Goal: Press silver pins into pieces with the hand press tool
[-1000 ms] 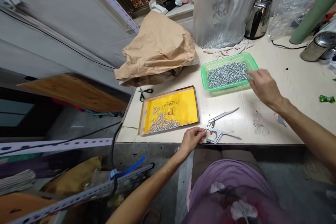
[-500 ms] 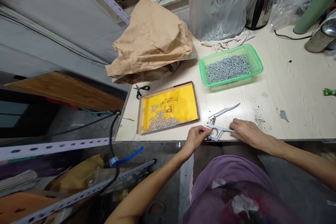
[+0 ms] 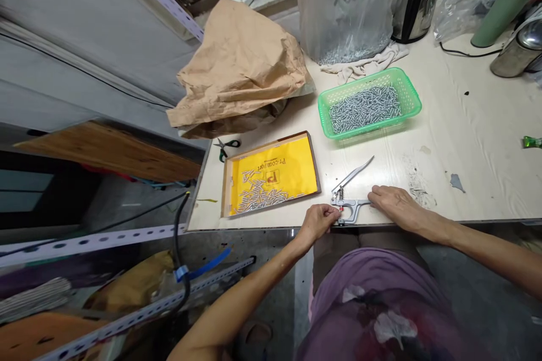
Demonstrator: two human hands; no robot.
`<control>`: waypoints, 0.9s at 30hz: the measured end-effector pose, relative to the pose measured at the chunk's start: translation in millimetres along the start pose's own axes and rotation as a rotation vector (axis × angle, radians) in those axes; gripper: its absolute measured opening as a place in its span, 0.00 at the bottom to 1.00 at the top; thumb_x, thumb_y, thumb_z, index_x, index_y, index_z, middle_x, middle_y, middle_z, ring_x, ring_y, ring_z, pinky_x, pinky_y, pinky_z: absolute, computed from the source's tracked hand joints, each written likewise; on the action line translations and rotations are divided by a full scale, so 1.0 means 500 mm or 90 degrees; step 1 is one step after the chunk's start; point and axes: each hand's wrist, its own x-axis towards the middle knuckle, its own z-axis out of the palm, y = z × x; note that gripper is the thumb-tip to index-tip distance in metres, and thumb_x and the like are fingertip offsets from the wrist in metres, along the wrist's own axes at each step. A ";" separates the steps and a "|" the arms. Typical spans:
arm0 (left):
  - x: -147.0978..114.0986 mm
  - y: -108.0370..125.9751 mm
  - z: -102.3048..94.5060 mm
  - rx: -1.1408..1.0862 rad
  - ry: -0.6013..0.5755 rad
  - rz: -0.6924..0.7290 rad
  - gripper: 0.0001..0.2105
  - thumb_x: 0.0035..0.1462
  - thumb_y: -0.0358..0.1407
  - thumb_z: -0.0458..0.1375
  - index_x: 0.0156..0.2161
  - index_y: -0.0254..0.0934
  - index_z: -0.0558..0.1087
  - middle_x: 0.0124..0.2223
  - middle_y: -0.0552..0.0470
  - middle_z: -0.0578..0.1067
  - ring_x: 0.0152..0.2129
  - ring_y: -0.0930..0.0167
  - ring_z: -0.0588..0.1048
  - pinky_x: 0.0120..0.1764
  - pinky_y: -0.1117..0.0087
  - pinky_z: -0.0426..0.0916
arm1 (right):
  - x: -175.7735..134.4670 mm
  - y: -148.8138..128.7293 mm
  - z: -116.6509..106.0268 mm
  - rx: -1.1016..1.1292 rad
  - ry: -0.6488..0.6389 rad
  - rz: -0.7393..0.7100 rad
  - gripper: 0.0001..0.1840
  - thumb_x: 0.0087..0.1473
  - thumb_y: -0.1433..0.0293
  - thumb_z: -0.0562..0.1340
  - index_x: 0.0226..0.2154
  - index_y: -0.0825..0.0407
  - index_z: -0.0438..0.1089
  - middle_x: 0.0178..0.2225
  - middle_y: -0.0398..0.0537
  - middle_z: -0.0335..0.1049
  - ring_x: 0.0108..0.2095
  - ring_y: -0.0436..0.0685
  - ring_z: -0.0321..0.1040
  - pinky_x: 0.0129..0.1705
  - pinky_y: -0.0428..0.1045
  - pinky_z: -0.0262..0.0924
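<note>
A pair of grey snap pliers (image 3: pixel 351 203) lies at the table's front edge, its handles spread wide and a spring between them. My right hand (image 3: pixel 392 206) has its fingers closed at the end of the lower handle. At the pliers' jaw, beside a small red part, my left hand (image 3: pixel 317 220) pinches with thumb and forefinger. Whatever is between those fingertips is too small to make out. To the left is a shallow box (image 3: pixel 314 164) with a yellow lining, and small metal pins (image 3: pixel 260 197) are heaped in its near left part.
A green basket (image 3: pixel 412 96) of small metal pieces stands behind the pliers. Brown paper (image 3: pixel 245 62), a large plastic bag (image 3: pixel 347 5) and a kettle (image 3: pixel 417 3) are at the back. Scissors (image 3: pixel 226 148) lie by the box's far left corner.
The pliers have turned a little, so the upper handle points more steeply away and its tip sits farther left. My right hand has shifted slightly left and away; the view has moved slightly.
</note>
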 end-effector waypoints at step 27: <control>-0.003 -0.007 0.014 -0.127 -0.044 -0.086 0.16 0.48 0.43 0.64 0.23 0.33 0.68 0.14 0.62 0.64 0.07 0.81 0.60 0.12 0.79 0.51 | 0.102 0.055 -0.033 -0.130 -0.064 0.007 0.52 0.33 0.51 0.72 0.56 0.59 0.59 0.52 0.66 0.64 0.53 0.73 0.58 0.54 0.66 0.52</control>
